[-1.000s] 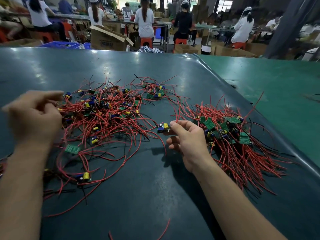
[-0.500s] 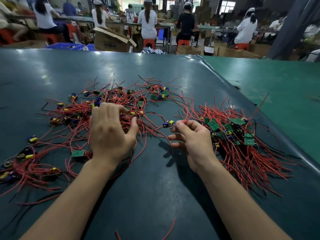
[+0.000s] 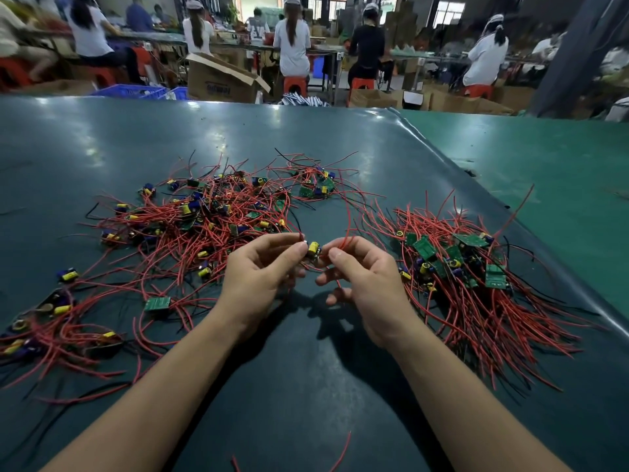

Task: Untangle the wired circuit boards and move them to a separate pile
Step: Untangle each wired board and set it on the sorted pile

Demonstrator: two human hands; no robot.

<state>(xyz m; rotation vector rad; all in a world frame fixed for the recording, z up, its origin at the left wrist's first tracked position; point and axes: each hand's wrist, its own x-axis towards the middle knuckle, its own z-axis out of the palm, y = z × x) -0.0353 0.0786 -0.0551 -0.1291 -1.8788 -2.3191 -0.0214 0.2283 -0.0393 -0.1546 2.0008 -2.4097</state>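
Observation:
A tangled heap of small circuit boards with red wires (image 3: 204, 226) spreads over the left and middle of the dark green table (image 3: 306, 386). A tidier pile of boards (image 3: 456, 267), their red wires fanned toward me, lies on the right. Between the two, just above the table, one small board with a yellow capacitor (image 3: 313, 251) is pinched from both sides: my left hand (image 3: 258, 277) grips its left edge, my right hand (image 3: 360, 277) grips its right edge along with a red wire that rises from it.
A loose green board (image 3: 157, 304) lies near my left forearm, and more boards (image 3: 41, 321) trail to the table's left edge. A lighter green table (image 3: 544, 172) adjoins on the right. Seated people and cardboard boxes (image 3: 221, 80) fill the background.
My left hand has left the tangled heap and come right to meet my right hand. Both now pinch the single board, which sits slightly nearer me than before.

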